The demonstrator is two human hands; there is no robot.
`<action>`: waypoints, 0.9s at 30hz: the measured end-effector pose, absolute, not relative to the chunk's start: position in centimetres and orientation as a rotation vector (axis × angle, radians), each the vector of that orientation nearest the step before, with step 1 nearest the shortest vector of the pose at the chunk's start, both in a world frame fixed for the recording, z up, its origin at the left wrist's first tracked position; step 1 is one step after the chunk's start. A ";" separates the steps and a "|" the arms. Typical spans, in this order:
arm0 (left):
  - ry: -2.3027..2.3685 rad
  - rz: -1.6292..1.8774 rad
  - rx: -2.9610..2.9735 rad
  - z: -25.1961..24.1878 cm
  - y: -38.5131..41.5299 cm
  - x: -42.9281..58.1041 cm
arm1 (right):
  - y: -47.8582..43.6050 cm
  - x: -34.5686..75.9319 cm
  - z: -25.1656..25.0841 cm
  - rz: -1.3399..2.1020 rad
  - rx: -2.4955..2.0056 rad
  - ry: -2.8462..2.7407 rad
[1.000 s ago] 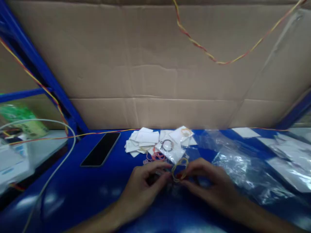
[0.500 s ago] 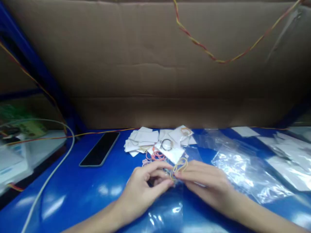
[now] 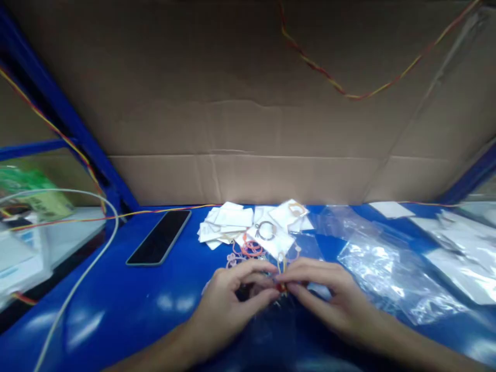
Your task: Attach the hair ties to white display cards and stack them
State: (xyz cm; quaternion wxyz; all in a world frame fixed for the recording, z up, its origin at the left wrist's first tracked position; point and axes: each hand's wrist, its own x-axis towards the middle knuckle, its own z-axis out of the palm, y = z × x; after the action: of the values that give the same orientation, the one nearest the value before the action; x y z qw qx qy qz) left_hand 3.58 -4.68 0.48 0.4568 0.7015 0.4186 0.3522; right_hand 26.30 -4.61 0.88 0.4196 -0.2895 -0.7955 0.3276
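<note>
Between my two hands is a thin yellow cord loop [image 3: 284, 264], much like a hair tie, with something small and orange beneath it. The thumb and forefinger of my right hand [image 3: 329, 292] are pinched on it. My left hand [image 3: 234, 299] curls opposite, fingertips closed at what looks like the upper edge of a clear plastic bag [image 3: 267, 330], dim against the table. Just beyond the fingers lie an orange-red cord loop [image 3: 251, 248] and some pinkish ones [image 3: 232, 259]. A dark loop [image 3: 265, 230] rests on white cards [image 3: 233, 218].
A phone [image 3: 158, 237] lies at left on the blue table [image 3: 127, 305], near a pale cable [image 3: 83, 274]. Clear plastic bags [image 3: 387, 268] and white sheets [image 3: 461, 248] cover the right side. A cardboard wall [image 3: 248, 129] closes off the back; twisted wire [image 3: 349, 95] hangs before it.
The yellow loop has gone lower between my fingers, and less of it shows. My right fingertips have moved slightly down and closer to my left ones.
</note>
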 end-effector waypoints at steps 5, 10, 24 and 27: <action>1.019 0.852 1.687 0.6 -4.8 3.6 | -4.7 26.2 1.1 0.821 -0.719 -1.990; 1.034 0.846 1.671 0.5 -4.9 3.7 | -4.8 26.1 1.3 0.877 -0.783 -1.966; 1.018 0.888 1.478 0.5 -4.8 3.9 | -4.6 26.2 1.2 0.895 -0.788 -1.958; 1.047 0.882 1.425 0.5 -4.8 4.0 | -4.6 26.2 1.2 0.893 -0.800 -1.968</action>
State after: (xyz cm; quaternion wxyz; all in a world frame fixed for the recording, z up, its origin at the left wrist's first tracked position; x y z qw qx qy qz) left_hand 4.00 -4.76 0.47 0.5503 0.6021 0.4426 0.3725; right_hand 26.25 -4.64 1.23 0.4063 -0.3172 -0.7803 0.3542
